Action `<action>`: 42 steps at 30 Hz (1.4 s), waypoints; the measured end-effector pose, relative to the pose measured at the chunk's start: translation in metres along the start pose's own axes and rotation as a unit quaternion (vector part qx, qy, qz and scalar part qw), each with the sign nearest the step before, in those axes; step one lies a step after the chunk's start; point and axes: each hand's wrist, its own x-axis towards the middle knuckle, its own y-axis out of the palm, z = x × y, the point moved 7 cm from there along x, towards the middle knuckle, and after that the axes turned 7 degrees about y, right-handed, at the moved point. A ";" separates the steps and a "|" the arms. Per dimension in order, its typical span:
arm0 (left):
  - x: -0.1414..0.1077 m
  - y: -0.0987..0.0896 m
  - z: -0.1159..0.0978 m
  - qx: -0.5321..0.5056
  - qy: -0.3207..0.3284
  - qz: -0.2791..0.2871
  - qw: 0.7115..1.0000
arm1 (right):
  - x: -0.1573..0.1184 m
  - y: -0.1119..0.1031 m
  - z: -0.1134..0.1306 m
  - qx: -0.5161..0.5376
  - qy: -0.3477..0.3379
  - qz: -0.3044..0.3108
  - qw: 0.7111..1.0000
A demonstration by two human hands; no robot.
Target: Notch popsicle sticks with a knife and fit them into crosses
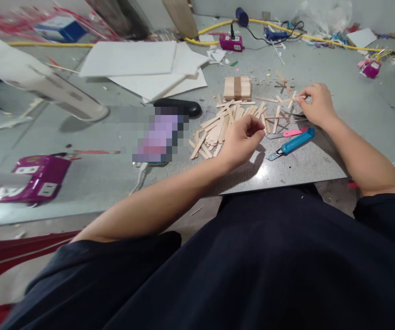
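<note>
My right hand (316, 103) pinches a small wooden stick piece (300, 97) at the right of the loose sticks. My left hand (244, 140) is curled over the near right side of a pile of wooden sticks (214, 130), thumb and fingertips close together; whether something small is between them is hidden. Behind the pile stands a banded bundle of sticks (238, 88). A pink craft knife (292, 133) and a blue box cutter (298, 141) lie on the table between my hands. Short stick pieces (276, 119) are scattered below my right fingertips.
A blurred phone (159, 135) with a cable and a black case (180, 107) lie left of the pile. White boards (128, 58) are farther back. Purple power sockets (32, 178) stand at the left. A yellow cord (307, 34) crosses the back among scraps.
</note>
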 end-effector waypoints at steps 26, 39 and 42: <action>-0.002 0.007 -0.012 -0.086 -0.026 0.075 0.993 | -0.053 -0.042 0.102 0.150 -0.173 0.026 0.973; -0.014 0.015 -0.031 -0.208 -0.015 0.083 0.975 | -0.091 -0.056 0.154 0.233 -0.187 0.058 0.953; -0.011 0.007 -0.032 -0.198 0.021 0.040 0.979 | -0.093 -0.059 0.157 0.229 -0.202 0.052 0.951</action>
